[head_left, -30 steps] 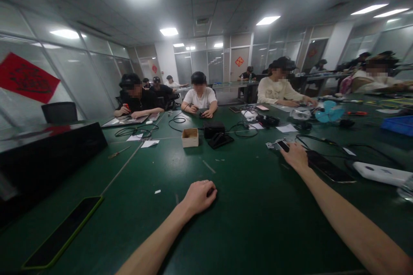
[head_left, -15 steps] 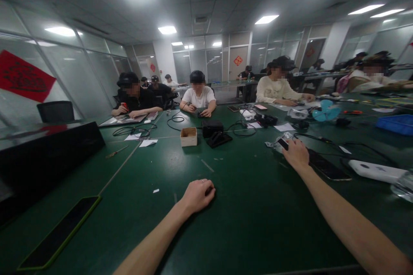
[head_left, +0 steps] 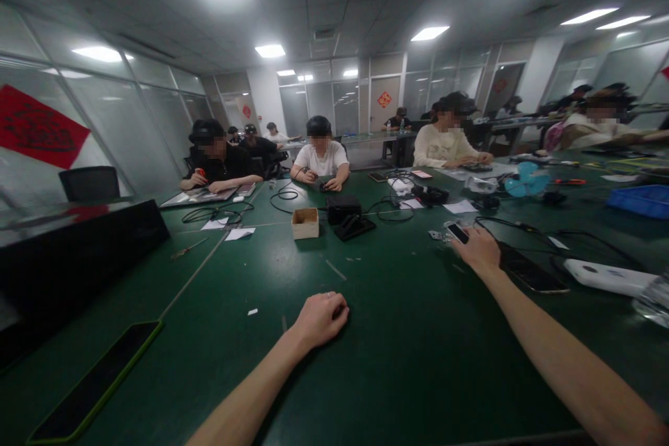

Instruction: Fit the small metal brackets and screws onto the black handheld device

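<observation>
My left hand (head_left: 320, 319) rests on the green table (head_left: 397, 355) with its fingers curled in, and nothing shows in it. Farther off to the right, my right hand (head_left: 479, 249) grips a small flat rectangular object (head_left: 458, 233) with a black face and a pale edge; its exact kind is unclear. Bits of clear plastic (head_left: 436, 235) lie just beyond those fingers. A dark phone (head_left: 533, 268) lies close to the right wrist.
A small open box (head_left: 305, 224) and a black case (head_left: 343, 209) stand mid-table. At right are a white device (head_left: 606, 277), a blue fan (head_left: 527, 181) and a blue tray (head_left: 640, 202). A green-edged phone (head_left: 97, 380) lies at left. Several people sit across the table.
The small rectangular object in my right hand has shifted slightly to the left and tilted a little. My left hand stays where it was.
</observation>
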Demonstrator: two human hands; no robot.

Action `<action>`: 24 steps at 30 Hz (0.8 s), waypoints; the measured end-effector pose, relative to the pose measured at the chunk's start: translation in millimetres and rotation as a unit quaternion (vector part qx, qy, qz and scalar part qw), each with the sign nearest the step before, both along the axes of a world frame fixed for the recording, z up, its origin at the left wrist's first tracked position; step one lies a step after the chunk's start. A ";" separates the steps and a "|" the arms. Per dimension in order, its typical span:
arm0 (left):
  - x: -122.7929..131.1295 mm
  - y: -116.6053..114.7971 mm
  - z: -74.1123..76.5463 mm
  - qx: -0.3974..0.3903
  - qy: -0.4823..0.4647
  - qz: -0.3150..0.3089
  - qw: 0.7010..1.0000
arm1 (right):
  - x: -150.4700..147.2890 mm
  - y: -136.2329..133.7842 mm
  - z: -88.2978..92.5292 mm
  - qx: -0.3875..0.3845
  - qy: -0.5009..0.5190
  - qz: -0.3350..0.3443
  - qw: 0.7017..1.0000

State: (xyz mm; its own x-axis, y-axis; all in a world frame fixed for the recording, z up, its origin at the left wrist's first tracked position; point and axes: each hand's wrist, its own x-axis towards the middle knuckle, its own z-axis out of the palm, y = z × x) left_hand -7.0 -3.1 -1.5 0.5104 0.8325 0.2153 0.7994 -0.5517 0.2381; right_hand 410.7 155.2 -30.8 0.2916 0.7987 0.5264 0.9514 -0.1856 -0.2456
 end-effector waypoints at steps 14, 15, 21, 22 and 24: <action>0.8 -2.4 6.7 -0.012 -0.007 -0.003 1.000 | -5.7 -4.6 12.3 -0.073 0.000 0.058 0.996; 0.8 -2.4 6.6 -0.012 -0.008 -0.004 1.000 | -5.1 -4.9 12.2 -0.068 0.001 0.056 0.996; 0.0 -3.1 6.5 -0.022 -0.018 -0.008 1.000 | -0.5 -1.7 9.5 -0.067 0.018 0.058 0.996; -0.1 -2.9 5.8 -0.021 -0.019 -0.009 1.000 | 0.6 -0.9 9.3 -0.067 0.028 0.056 0.996; -0.2 -1.9 3.6 -0.014 -0.013 -0.009 1.000 | 3.0 -0.1 9.6 -0.058 0.052 0.055 0.995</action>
